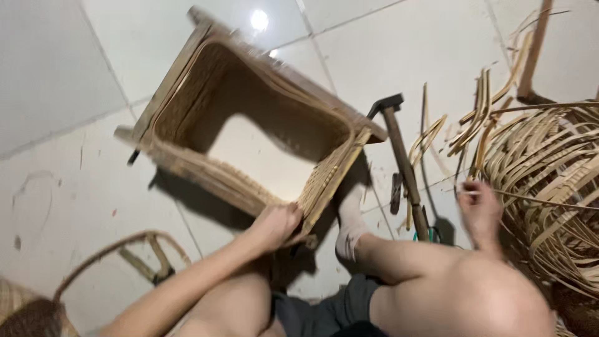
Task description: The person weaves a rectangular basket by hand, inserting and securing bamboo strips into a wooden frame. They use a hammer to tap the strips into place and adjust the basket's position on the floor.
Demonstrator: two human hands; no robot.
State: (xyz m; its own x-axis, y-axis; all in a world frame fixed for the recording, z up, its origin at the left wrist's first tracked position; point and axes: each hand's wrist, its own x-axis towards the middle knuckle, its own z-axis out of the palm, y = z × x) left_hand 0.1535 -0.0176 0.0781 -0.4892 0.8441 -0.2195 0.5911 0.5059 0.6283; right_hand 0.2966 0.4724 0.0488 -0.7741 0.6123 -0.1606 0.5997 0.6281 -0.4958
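Woven basket frame [249, 125] lies tipped on the tiled floor [62, 62] before you, your left hand [277, 224] clamped on its near corner; it looks light but stiff, so hold the solid rim. Your right hand [479, 209], blurred, seems to pinch a thin cane strip [530, 198] beside the cane pile [549, 181].

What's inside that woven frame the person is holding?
Nothing lies inside the frame: white floor tile shows through its open middle. The left hand grips its near corner, hiding that bit of weave. The floor under its walls is hidden.
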